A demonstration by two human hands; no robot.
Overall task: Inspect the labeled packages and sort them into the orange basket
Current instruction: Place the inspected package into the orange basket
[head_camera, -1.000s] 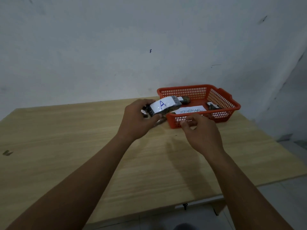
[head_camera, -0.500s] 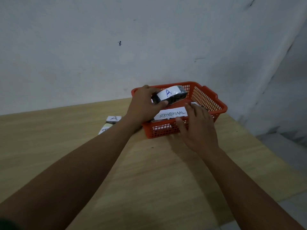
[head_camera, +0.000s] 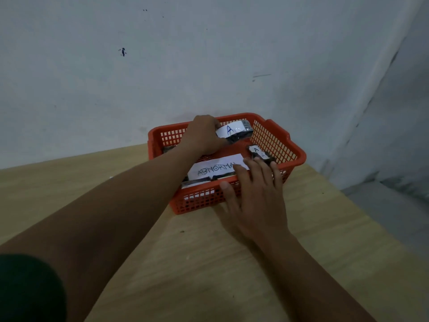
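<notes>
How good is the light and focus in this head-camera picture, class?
Head view: dim, flat light; the "A" package in the left hand and the ABNORMAL card read clearly; wide-angle lens bends the table edge; the dark sleeve is blurred.

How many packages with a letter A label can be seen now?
2. One package is held by the left hand over the orange basket; another lies inside near the right fingertips. More may be hidden.
</notes>
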